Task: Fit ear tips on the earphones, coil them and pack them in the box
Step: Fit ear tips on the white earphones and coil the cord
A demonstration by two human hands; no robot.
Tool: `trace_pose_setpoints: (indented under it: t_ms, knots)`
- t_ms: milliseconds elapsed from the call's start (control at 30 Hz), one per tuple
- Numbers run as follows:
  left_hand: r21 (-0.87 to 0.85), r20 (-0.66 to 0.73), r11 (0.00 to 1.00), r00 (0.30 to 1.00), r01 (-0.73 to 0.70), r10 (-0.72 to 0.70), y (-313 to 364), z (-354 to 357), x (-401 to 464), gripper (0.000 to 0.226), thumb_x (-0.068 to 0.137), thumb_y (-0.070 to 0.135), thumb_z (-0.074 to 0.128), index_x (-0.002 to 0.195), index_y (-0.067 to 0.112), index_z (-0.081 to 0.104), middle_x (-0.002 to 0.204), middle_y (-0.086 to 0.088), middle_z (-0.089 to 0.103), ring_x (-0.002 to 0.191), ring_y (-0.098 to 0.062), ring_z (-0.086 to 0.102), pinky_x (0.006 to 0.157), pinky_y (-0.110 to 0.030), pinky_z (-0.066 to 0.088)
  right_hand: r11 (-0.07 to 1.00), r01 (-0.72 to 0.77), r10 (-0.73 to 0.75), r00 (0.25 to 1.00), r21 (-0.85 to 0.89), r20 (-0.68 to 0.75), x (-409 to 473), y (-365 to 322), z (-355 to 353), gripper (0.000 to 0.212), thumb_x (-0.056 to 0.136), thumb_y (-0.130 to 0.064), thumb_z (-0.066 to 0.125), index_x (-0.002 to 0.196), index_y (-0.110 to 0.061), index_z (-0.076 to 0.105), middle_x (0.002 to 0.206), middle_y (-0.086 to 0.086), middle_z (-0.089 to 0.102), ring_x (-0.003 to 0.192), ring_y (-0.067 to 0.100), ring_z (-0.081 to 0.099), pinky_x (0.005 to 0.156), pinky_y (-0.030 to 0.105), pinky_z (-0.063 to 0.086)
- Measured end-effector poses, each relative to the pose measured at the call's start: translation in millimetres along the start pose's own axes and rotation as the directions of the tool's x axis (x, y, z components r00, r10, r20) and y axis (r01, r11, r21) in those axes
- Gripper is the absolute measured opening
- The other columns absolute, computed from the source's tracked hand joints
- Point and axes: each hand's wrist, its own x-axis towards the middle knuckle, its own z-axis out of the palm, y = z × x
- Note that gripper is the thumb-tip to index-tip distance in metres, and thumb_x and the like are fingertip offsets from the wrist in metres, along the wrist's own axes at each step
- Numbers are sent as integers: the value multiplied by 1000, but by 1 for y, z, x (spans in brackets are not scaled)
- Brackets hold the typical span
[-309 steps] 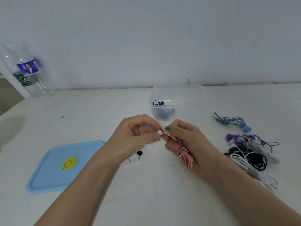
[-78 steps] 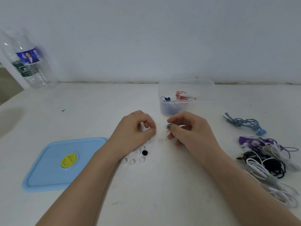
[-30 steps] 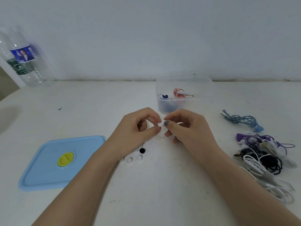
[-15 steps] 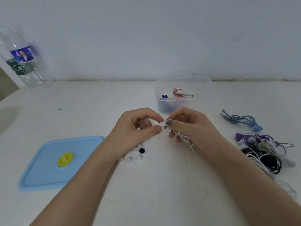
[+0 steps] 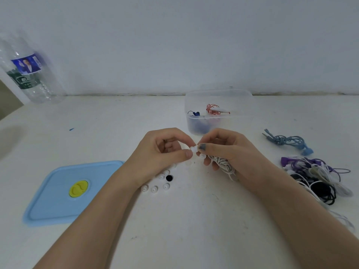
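Observation:
My left hand (image 5: 163, 152) pinches a small white ear tip (image 5: 193, 148) between thumb and forefinger. It meets my right hand (image 5: 231, 152), which grips white earphones (image 5: 223, 164) with the cable bunched in the palm and one earbud (image 5: 202, 156) sticking out below the thumb. Several loose white ear tips (image 5: 154, 189) and one black ear tip (image 5: 169, 178) lie on the table under my left wrist. The clear plastic box (image 5: 218, 111) stands behind my hands and holds red earphones (image 5: 214, 110) and blue earphones (image 5: 196, 113).
The box's blue lid (image 5: 64, 193) with a yellow knob lies at the left. A plastic bottle (image 5: 29, 74) stands at the back left by the wall. Teal earphones (image 5: 287, 141) and a pile of purple, black and white earphones (image 5: 318, 177) lie at the right.
Ten seconds ago my hands worked on the red earphones, which now lie in the box. My right hand has since taken up the white earphones, and both hands have met over an ear tip.

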Motion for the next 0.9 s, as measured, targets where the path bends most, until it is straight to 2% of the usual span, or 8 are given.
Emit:
trace_pose_setpoints:
  t_ms: [233,333,400,567,667,733,833,900]
  knots:
    - [-10,5,1000,1000,-12,12,3,1,-2,10,89,4,75,97,8,73,59,-9,45,51,-18,38,46,-15,33,1000,-5,5,1000,22,-2,0,0,0,3,86,-2,69,89,-2,68,78,11,71,62,18,63,52,25,49]
    - [-13,-3,999,1000,-30,30,2,3,1,11,90,-3,70,101,0,69,60,14,58,50,-11,40,48,-13,36,999,-7,7,1000,31,-3,0,0,-1,5,86,-2,69,91,0,68,79,12,71,61,18,64,51,25,48]
    - [-1,6,999,999,-46,46,1,5,1,12,90,-5,69,102,-3,66,64,20,64,55,-10,42,55,-15,38,999,-10,10,1000,33,-2,0,0,-1,4,87,-2,69,91,-1,68,79,12,71,62,19,65,50,24,48]
    - [-19,-65,999,997,-38,37,3,-1,-1,13,93,5,61,104,7,68,93,-2,76,73,-15,58,68,-23,47,998,8,-6,999,62,-35,2,2,-1,4,89,-3,66,87,-5,68,80,12,72,65,21,68,52,25,49]
    - [236,-174,972,983,-14,56,-6,-12,0,20,90,10,51,94,19,68,85,4,71,68,-17,52,66,-24,43,994,25,-16,996,105,-89,3,4,-1,4,90,-2,64,90,-5,66,80,11,72,68,23,69,53,25,51]
    - [424,-156,905,986,20,52,-12,-17,0,19,82,14,53,87,25,67,77,10,65,66,-19,50,63,-24,41,994,28,-17,994,105,-111,4,5,-1,3,91,-3,64,94,-4,66,82,11,72,69,24,70,54,25,51]
    - [542,-75,839,997,42,-2,-16,-22,-3,21,69,32,53,84,29,68,79,11,62,60,-10,45,59,-19,38,995,27,-12,990,100,-141,4,6,0,11,91,-6,66,101,-3,64,88,13,73,74,25,72,54,26,52]
    - [566,-60,823,998,57,-28,-18,-23,-4,18,69,31,57,83,30,68,82,9,63,60,-9,46,58,-15,37,994,21,-4,988,103,-155,4,5,0,18,90,-6,68,106,-3,64,93,14,73,77,26,74,56,27,53]
